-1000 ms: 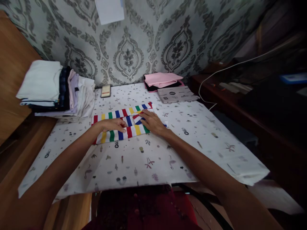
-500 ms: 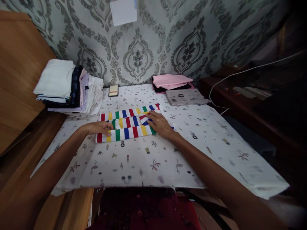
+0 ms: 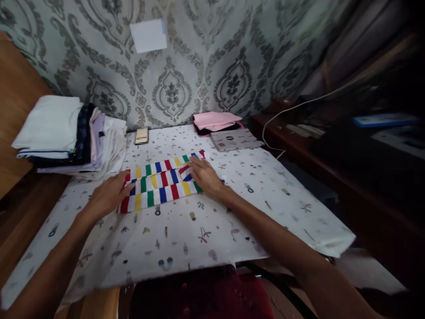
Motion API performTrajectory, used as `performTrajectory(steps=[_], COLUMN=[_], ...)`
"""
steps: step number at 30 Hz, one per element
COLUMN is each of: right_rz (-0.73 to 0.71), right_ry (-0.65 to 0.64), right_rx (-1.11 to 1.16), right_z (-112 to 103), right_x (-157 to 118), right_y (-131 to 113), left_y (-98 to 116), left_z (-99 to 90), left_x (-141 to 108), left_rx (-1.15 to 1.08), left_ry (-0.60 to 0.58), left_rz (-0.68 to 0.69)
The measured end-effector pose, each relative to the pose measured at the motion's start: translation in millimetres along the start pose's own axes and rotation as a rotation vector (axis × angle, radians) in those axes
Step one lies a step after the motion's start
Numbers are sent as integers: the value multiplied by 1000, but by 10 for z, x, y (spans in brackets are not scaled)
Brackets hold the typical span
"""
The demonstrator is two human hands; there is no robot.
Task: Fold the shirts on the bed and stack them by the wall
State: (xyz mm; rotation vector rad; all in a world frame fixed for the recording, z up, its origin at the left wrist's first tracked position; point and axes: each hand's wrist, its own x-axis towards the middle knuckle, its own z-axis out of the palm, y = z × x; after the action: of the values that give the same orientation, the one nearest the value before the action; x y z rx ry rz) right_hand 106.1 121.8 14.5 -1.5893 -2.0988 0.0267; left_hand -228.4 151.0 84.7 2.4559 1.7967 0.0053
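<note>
A cloth with red, yellow, green, blue and white stripes [image 3: 162, 194] lies folded in a long strip on the patterned white table cover [image 3: 186, 230]. At its left end is my left hand [image 3: 110, 191], its thumb apart from the fingers and touching the cloth's edge. My right hand [image 3: 206, 176] rests on the right end with its fingers spread flat, beside a small folded-over striped flap. Part of the cloth's right end is hidden under that hand.
At the back left stands a stack of folded clothes [image 3: 53, 124]. A small card-like box [image 3: 141, 136] lies near the wall. Pink and black folded cloths [image 3: 217, 120] and a grey flat packet [image 3: 235, 139] lie at the back right, near a white cable [image 3: 285, 106].
The view has turned to the right. My left hand has moved off the cloth's top to its left end, and its fingers have opened. My right hand stays on the right end.
</note>
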Motion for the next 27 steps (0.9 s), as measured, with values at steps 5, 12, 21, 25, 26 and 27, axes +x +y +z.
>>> performTrajectory(steps=[5,12,21,25,26,27], right_rz=[-67,-24,64,47,50,69], right_ry=[-156,-161,-109,-68,-35,8], right_rx=[-104,-111,-111,-14,26,67], right_z=[55,88,3,-107,-159,-221], right_x=[-58,-99,-225,-256,-279,-312], right_y=[-133,-76,97,98,110,131], left_y=[264,178,194,181,181,184], left_z=[628,908,889,897,896,892], left_x=[95,181,182,167,162,156], left_rx=[-92,50,44,17,8,-2], left_ry=[126,119,119,177,185,192], left_rz=[184,191,171,196,198,199])
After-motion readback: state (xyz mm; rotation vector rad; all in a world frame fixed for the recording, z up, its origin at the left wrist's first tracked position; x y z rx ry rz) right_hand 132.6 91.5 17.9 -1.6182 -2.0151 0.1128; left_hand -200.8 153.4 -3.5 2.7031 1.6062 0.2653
